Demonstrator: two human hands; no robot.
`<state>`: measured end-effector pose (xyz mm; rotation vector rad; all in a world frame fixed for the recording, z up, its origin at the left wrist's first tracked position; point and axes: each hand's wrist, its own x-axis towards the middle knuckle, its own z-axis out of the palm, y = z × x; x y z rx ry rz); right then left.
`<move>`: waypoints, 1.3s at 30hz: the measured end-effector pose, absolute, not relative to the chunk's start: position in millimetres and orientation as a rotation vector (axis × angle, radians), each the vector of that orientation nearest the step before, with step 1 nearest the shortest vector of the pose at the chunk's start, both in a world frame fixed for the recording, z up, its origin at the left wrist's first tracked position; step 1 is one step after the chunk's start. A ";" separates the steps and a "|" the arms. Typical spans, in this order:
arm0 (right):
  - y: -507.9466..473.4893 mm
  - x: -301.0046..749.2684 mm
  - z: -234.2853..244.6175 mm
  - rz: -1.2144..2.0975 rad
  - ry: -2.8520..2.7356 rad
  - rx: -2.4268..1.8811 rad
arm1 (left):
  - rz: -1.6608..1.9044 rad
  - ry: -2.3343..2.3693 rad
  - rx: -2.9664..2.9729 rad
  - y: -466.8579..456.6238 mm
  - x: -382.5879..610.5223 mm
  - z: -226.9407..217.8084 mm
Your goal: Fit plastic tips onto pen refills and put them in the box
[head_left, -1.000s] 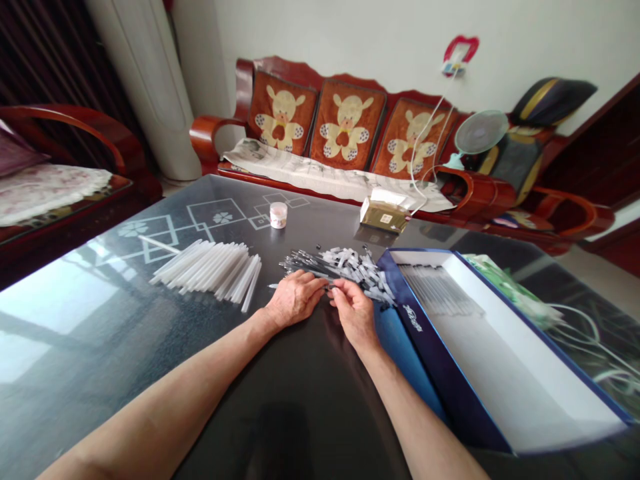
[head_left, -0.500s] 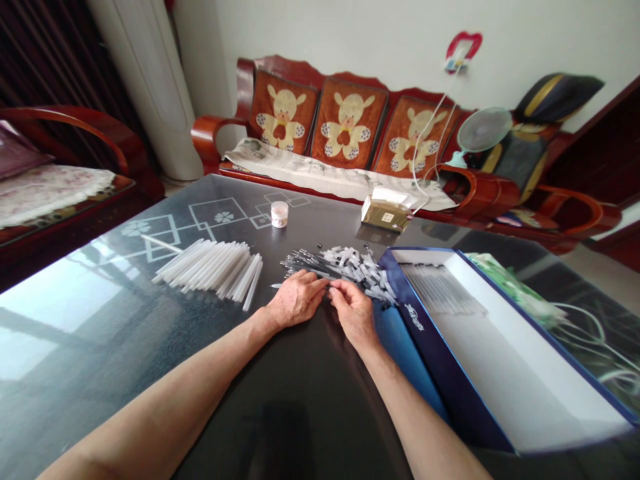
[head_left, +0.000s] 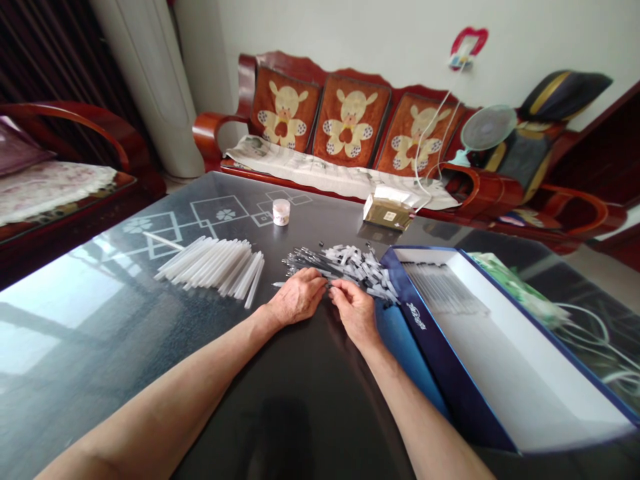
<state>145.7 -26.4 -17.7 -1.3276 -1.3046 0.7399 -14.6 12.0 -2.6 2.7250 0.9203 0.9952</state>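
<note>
My left hand (head_left: 300, 297) is closed, its fingers curled over a slim pen (head_left: 279, 285) whose pale pointed end pokes out to the left; most of the pen is hidden. My right hand (head_left: 354, 310) meets it at the fingertips, thumb and forefinger pinched at the pen's other end. Whatever small part sits in that pinch is too hidden to name. Just beyond both hands lie a heap of dark pen refills (head_left: 306, 259) with metal tips and a heap of small whitish and black plastic pieces (head_left: 357, 267). Translucent pen barrels (head_left: 213, 267) are piled to the left.
A long blue box (head_left: 440, 347) with a white inside stands at the right, a row of pens (head_left: 440, 287) in its far end. Beyond the heaps are a small round tub (head_left: 281, 212) and a tissue box (head_left: 387, 210). A green-white packet (head_left: 515, 287) and white cable lie past the box.
Both hands stay together in nearly the same place, with only a slight shift of the fingers. The whole view has moved slightly.
</note>
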 end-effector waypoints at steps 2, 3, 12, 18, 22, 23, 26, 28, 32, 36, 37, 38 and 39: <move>-25.3 146.1 -18.2 0.757 -1.300 -1.328 | 0.971 0.929 2.744 12.5 -14.5 -1.9; -24.5 146.4 -18.0 0.768 -1.294 -1.331 | 0.955 0.940 2.754 12.9 -14.5 -1.6; -19.8 150.6 -7.7 0.926 -1.250 -1.340 | 0.884 1.043 2.808 14.7 -14.4 -1.8; -21.2 153.6 -6.7 0.959 -1.270 -1.281 | 0.872 1.052 2.832 13.7 -12.7 -3.5; -21.6 153.0 -8.4 0.940 -1.282 -1.274 | 0.855 1.055 2.851 13.2 -13.3 -2.6; -21.7 152.8 -8.6 0.937 -1.283 -1.277 | 0.853 1.057 2.856 13.1 -13.5 -2.3; -22.1 152.7 -7.9 0.944 -1.291 -1.287 | 0.861 1.062 2.868 12.6 -14.2 -1.1; -22.4 153.3 -6.9 0.944 -1.319 -1.292 | 0.869 1.062 2.873 12.4 -14.5 -0.3; -23.1 156.0 -5.2 0.873 -1.467 -1.309 | 0.868 1.043 2.898 12.0 -14.3 1.2; -24.8 156.4 -4.0 0.679 -1.631 -1.393 | 0.854 1.045 2.929 10.4 -13.0 2.4; -25.4 155.9 -3.5 0.630 -1.661 -1.414 | 0.853 1.042 2.935 9.9 -12.6 2.7; -26.1 155.2 -2.9 0.588 -1.687 -1.428 | 0.855 1.032 2.940 9.5 -12.2 2.8; -26.7 154.5 -2.3 0.552 -1.709 -1.436 | 0.857 1.018 2.944 9.0 -11.9 2.9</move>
